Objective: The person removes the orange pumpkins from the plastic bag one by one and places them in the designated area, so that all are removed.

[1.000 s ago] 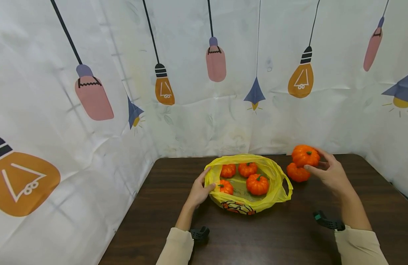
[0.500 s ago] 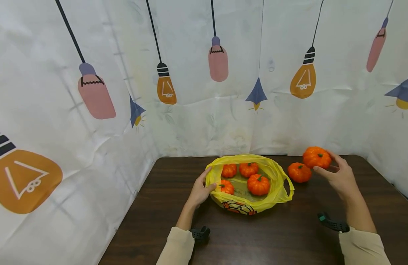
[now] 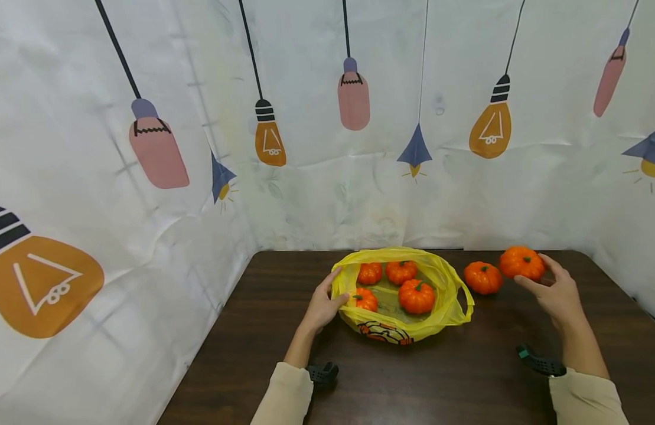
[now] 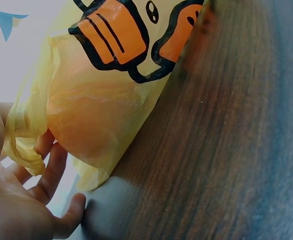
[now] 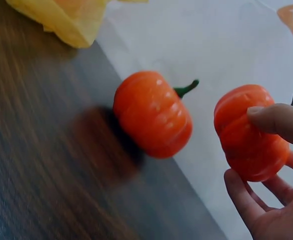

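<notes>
A small orange toy pumpkin (image 3: 521, 263) with a green stem is gripped by my right hand (image 3: 561, 294), thumb on one side and fingers beneath it in the right wrist view. Just left of it a second pumpkin (image 3: 483, 278) sits on the table. My left hand (image 3: 321, 304) holds the left rim of an open yellow plastic bag (image 3: 449, 316), whose translucent side (image 4: 106, 115) fills much of the left wrist view. Several pumpkins lie inside the bag, among them one (image 3: 417, 297) near the middle.
Dark wood-grain table (image 3: 412, 383) beneath everything. A white cloth backdrop (image 3: 316, 206) printed with lamps and bulbs hangs behind and to the left. The bag's loop handle (image 3: 468, 304) sticks out toward the right-hand pumpkins.
My right hand has carried its pumpkin rightward and down, from above the other pumpkin to beside it. My left hand keeps its place on the bag.
</notes>
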The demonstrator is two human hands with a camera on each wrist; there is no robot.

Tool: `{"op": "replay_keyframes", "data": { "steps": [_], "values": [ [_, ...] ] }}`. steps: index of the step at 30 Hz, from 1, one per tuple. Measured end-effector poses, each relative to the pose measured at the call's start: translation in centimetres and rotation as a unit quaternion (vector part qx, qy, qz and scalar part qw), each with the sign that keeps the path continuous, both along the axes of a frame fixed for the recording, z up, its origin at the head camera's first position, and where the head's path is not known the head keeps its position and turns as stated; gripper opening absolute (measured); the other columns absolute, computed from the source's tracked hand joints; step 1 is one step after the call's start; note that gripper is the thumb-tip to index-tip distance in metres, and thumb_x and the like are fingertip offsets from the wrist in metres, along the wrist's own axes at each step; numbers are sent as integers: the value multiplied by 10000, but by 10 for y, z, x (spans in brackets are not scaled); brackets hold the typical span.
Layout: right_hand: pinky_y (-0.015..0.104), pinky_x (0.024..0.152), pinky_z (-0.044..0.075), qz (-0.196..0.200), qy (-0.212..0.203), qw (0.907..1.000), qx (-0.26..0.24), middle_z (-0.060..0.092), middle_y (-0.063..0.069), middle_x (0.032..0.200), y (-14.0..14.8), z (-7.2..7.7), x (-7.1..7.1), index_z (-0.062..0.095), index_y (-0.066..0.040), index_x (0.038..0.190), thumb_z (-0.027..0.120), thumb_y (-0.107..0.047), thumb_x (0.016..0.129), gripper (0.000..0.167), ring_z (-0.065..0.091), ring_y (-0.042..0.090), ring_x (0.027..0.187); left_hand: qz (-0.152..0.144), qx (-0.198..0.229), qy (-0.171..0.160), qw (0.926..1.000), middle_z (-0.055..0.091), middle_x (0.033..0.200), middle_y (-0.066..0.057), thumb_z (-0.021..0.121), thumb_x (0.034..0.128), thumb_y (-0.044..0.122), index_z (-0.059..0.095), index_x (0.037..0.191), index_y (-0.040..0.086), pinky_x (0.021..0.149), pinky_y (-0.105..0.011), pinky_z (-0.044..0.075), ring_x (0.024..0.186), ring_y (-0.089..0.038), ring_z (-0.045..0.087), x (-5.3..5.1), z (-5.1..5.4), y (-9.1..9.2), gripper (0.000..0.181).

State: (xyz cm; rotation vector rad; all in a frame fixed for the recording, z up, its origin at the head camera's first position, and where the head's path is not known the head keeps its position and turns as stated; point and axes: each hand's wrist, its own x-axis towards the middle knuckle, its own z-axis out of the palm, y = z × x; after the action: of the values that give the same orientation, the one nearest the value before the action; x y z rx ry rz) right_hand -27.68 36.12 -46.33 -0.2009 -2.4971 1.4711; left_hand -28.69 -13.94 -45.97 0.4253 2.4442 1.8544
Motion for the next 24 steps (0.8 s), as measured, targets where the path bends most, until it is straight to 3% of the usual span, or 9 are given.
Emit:
{"op": "replay_keyframes", "data": {
  "steps": [7,9,11,13,15,24],
  "values": [
    [116,651,385,-51,-161,9999,-11,34,388,1637,10,-8,1,80,-25,1637,659,-382,994,936,291,615,1337,77,50,30,10000,537,1448,-298,603,1003,30,308,1621,121,811,-319,555,1096,-283,654,-18,-25,-1,691],
    [228,747,472,-74,-260,9996,44,26,403,1630,11,-11,1,73,-16,1634,649,-391,998,936,274,639,1354,125,61,56,9999,552,1437,-285,610,1004,45,322,1620,158,814,-318,557,1098,-278,658,-20,-29,-1,689],
    [430,872,511,-101,-366,9992,108,17,413,1626,12,-13,1,65,-14,1633,643,-404,998,943,239,656,1373,171,51,72,9998,565,1431,-269,621,1002,58,341,1614,196,822,-318,561,1107,-282,661,-21,-31,-1,688],
    [658,960,437,-97,-463,9988,84,-19,412,1629,13,-16,0,53,-19,1633,635,-418,999,949,203,674,1390,185,22,120,9998,561,1439,-261,628,999,63,351,1611,209,837,-325,568,1128,-295,660,-21,-33,-1,687],
    [768,1035,316,-98,-517,9986,-2,-50,407,1631,14,-19,0,43,-18,1633,635,-423,997,958,138,684,1412,196,19,123,9997,549,1461,-247,632,996,61,359,1607,221,865,-334,570,1167,-305,649,-21,-33,-2,689],
    [796,1093,188,-112,-723,9971,-221,-91,380,1643,18,-30,-4,31,-24,1634,643,-421,992,972,7,662,1460,136,4,129,9998,541,1462,-243,616,1005,57,338,1614,212,893,-353,569,1180,-312,641,-21,-34,-2,688]
  ]
}}
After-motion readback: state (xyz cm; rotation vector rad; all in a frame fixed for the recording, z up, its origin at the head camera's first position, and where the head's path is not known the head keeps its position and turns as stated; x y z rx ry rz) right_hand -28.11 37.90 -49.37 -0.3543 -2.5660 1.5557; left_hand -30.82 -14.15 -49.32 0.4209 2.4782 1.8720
